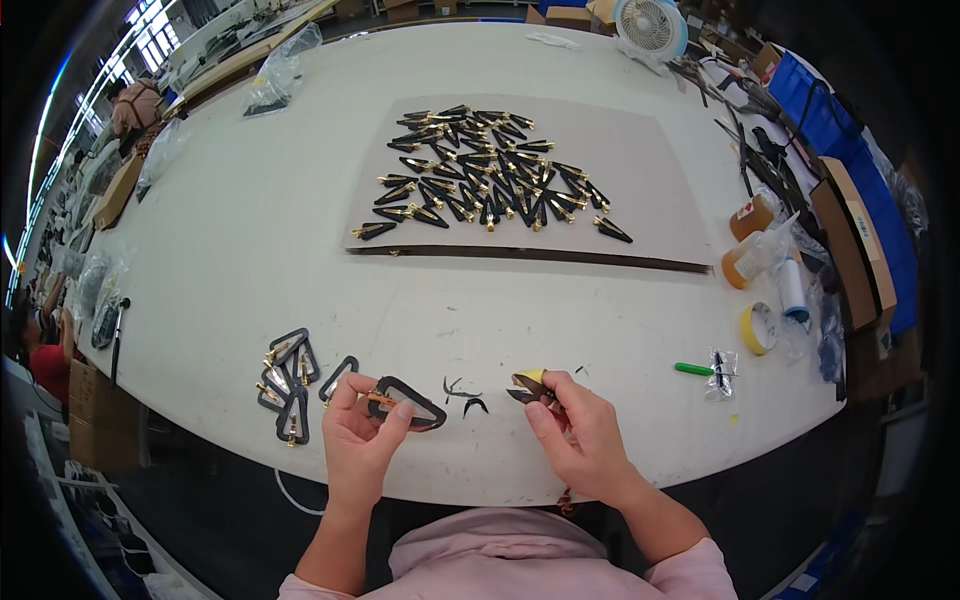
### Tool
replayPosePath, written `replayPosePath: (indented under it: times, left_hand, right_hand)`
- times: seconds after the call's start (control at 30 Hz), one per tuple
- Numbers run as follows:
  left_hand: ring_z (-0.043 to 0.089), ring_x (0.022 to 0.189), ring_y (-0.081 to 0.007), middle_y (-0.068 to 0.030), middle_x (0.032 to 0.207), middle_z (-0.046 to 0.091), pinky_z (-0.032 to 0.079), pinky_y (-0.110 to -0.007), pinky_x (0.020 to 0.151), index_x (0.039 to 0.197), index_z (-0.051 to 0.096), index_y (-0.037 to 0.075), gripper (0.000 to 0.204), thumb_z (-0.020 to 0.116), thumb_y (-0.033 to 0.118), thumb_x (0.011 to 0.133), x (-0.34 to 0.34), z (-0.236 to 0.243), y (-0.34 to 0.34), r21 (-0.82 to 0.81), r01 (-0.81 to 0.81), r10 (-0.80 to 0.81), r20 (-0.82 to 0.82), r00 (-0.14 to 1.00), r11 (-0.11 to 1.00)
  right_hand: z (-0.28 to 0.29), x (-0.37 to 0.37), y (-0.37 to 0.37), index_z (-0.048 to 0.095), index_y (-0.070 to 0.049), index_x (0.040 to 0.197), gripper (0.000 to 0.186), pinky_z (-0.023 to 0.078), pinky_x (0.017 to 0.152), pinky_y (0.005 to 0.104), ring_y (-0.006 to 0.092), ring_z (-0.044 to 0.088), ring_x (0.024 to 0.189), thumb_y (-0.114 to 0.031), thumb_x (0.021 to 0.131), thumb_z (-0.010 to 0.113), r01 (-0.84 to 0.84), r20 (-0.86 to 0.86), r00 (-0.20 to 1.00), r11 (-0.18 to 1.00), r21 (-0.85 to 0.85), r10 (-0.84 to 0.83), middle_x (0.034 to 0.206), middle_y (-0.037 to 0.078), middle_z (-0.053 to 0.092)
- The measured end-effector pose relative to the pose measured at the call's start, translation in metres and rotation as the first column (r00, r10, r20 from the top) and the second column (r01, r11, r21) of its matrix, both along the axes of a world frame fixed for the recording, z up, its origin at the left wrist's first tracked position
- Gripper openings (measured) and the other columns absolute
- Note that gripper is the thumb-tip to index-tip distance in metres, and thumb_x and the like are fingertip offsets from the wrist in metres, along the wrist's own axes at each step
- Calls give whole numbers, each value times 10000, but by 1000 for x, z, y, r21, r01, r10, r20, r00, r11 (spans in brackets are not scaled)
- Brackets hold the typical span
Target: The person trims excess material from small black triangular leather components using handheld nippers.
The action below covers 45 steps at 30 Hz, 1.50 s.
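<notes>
My left hand (365,440) grips a black triangular frame (420,408) with a coppery metal fitting. My right hand (570,440) is closed on small dark snips (525,393) with a yellow part, their tips apart from the frame. Thin black scraps (473,404) lie between my hands. Left of my left hand is a loose pile of black triangular frames (292,420) with brass fittings. Farther back, several slim black pieces with gold ends (614,229) rest spread on a grey board (660,190).
Bottles (740,264), yellow tape (760,329), a green-handled tool (693,368), cardboard (840,245) and blue bins (800,90) line the right. A fan (650,28) and plastic bags (285,70) sit at the back. Co-workers (135,108) are along the left beside cartons (100,420).
</notes>
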State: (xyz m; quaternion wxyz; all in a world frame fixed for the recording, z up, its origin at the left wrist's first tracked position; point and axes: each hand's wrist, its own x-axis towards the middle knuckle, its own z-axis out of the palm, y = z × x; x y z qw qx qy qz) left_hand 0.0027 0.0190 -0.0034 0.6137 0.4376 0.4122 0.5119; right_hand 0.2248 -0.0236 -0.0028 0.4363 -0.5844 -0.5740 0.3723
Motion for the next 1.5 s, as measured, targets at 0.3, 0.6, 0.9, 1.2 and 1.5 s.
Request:
replayPosePath:
  times: [0.3, 0.6, 0.9, 1.2, 1.5]
  left_hand:
    - [574, 761, -88, -43, 882, 607, 468, -212, 667, 988, 685, -7, 166, 557, -22, 884, 5, 7, 4, 108, 292, -194, -527, 827, 950]
    - [550, 760, -118, -50, 834, 629, 413, -246, 681, 937, 691, 11, 170, 718, 23, 770, 22, 20, 15, 161, 424, -275, -552, 787, 891]
    - [526, 722, -112, -46, 779, 619, 402, -256, 667, 840, 685, -1, 76, 716, 6, 770, 31, 16, 18, 243, 442, -216, -614, 759, 863]
    - [508, 676, -84, -24, 761, 619, 391, -236, 733, 852, 671, 13, 31, 685, 17, 825, 28, 5, 17, 194, 283, -160, -479, 863, 939]
    - [497, 662, -128, -43, 676, 591, 380, -260, 568, 945, 717, 19, 119, 633, 27, 861, 25, 5, 11, 299, 398, -57, -735, 675, 867]
  right_hand:
    - [-2, -7, 3, 572, 6, 1132, 356, 433, 536, 324, 207, 547, 614, -77, 802, 675, -54, 400, 915, 963, 265, -59, 690, 60, 584]
    - [-6, -14, -4, 556, 8, 1183, 440, 405, 524, 340, 227, 499, 611, -56, 772, 696, -106, 400, 916, 945, 309, -29, 687, 83, 495]
    - [-10, -6, -15, 566, -5, 1105, 373, 403, 553, 347, 235, 474, 632, -46, 760, 702, -126, 461, 887, 941, 315, -36, 691, 80, 486]
    - [-7, -4, -11, 562, 0, 1075, 339, 414, 561, 351, 242, 487, 636, -42, 767, 697, -112, 404, 914, 938, 327, -32, 710, 88, 494]
    - [-8, 12, -7, 562, -6, 1040, 229, 433, 510, 333, 226, 550, 562, -105, 862, 666, 45, 257, 963, 986, 162, -86, 721, 121, 575]
